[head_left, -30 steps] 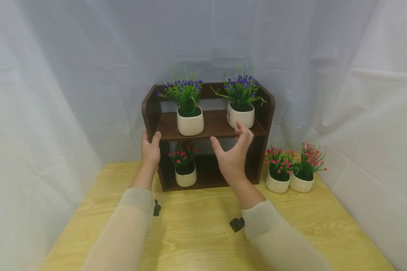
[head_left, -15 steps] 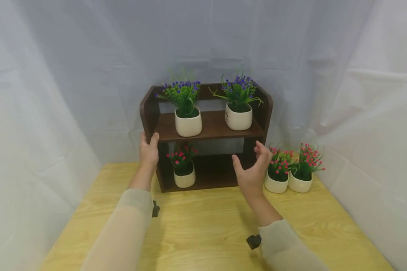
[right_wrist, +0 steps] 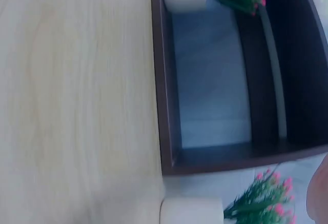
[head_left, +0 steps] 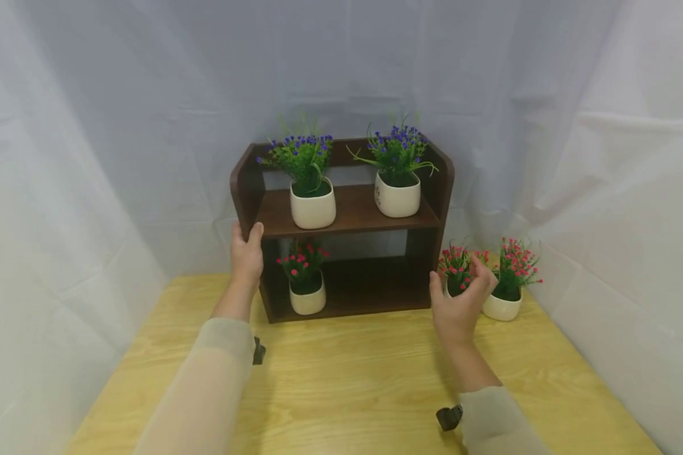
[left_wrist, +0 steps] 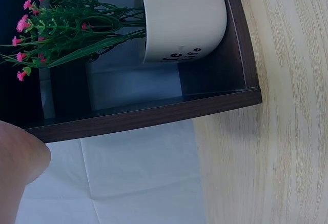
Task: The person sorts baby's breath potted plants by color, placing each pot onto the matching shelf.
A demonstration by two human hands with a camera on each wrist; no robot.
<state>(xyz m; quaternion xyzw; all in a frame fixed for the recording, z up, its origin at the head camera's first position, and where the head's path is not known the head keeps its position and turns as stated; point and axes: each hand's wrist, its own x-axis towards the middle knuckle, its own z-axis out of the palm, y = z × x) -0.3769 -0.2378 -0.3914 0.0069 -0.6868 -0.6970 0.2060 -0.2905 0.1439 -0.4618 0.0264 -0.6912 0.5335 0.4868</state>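
Note:
My left hand (head_left: 246,256) grips the left side panel of a dark brown two-tier wooden shelf (head_left: 355,212), thumb at its front edge. My right hand (head_left: 460,309), empty with thumb and fingers spread apart, is just in front of a potted plant with pink flowers (head_left: 453,260); it covers most of that white pot in the head view. In the right wrist view the same pot (right_wrist: 190,211) stands beside the shelf's end. On the lower tier, at the left, is another pink-flowered potted plant (head_left: 307,300), whose black lettering shows in the left wrist view.
Two white pots with purple flowers, a left one (head_left: 313,208) and a right one (head_left: 398,197), stand on the upper tier. A further pink-flowered pot (head_left: 502,308) is at the far right. White sheeting (head_left: 341,63) surrounds the light wooden table (head_left: 341,379).
My right hand has moved right and down, from in front of the upper tier's right pot to the pink-flowered plants beside the shelf. My left hand keeps its hold on the shelf.

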